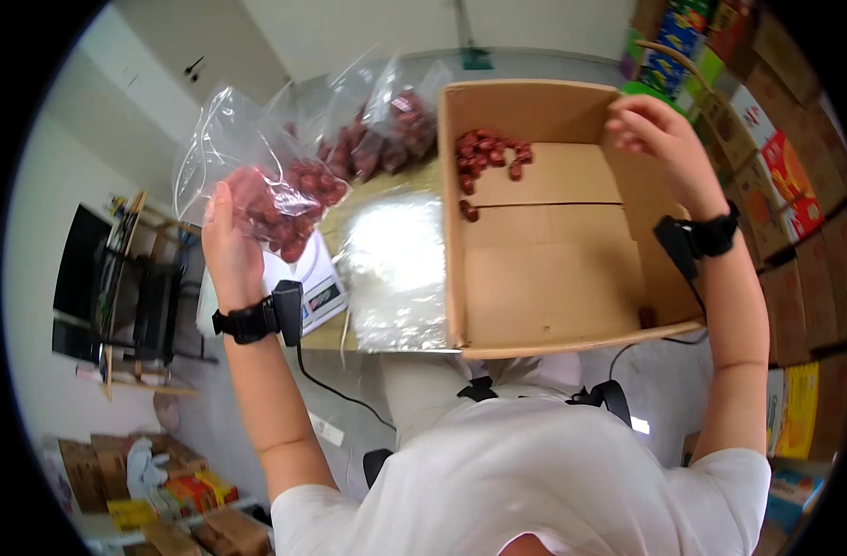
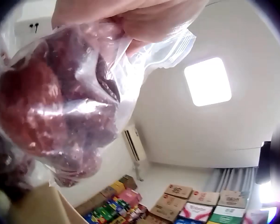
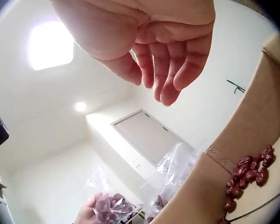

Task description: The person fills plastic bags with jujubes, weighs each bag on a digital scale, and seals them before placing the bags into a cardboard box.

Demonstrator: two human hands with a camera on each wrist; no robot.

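Note:
My left hand (image 1: 229, 252) grips a clear plastic bag (image 1: 210, 148) holding red dates (image 1: 280, 211), above a white scale (image 1: 329, 295). In the left wrist view, fingers (image 2: 158, 18) pinch the upper part of this bag near its zip edge, with the dates hanging below. My right hand (image 1: 662, 148) is over the far right side of an open cardboard box (image 1: 553, 287). Its fingers (image 3: 177, 70) are loosely curled and hold nothing. Loose dates (image 1: 483, 156) lie in the far left corner of the box, and a single one rests at its near right corner.
Several filled date bags (image 1: 386, 139) stand left of the box along the table's far side. Flat clear bags (image 1: 395, 269) lie between scale and box. Stacked cartons (image 1: 803, 296) line the right, and a black cable (image 1: 349, 394) trails from the left wrist camera.

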